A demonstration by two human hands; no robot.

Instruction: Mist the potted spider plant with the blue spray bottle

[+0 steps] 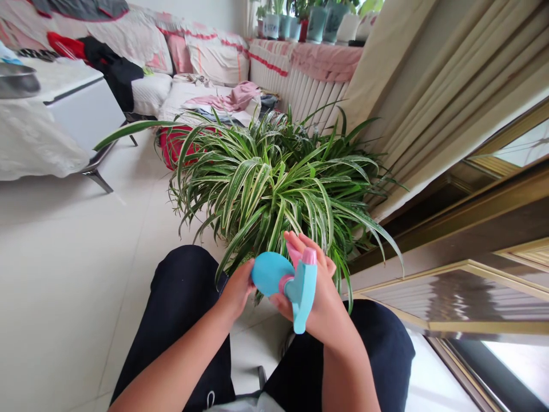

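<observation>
A blue plastic spray bottle [283, 280] with a pink collar, pink nozzle tip and pink trigger is held up in front of me. My left hand [235, 289] presses against the round blue body of the bottle. My right hand [321, 303] wraps around the sprayer head, with its fingers curled near the pink trigger. Just beyond both hands, the long striped leaves of a large spider plant [278, 194] spread out, and some leaf tips are close to the bottle. The plant's pot is hidden by the foliage.
Dark trousers [184, 303] cover my knees below my hands. To the right stand a gold-framed glass door [450, 252] and a beige curtain [433, 103]. A radiator [309, 97] lies beyond the plant, with several potted plants [309, 23] above it. A cluttered sofa [128, 46] stands at the far left.
</observation>
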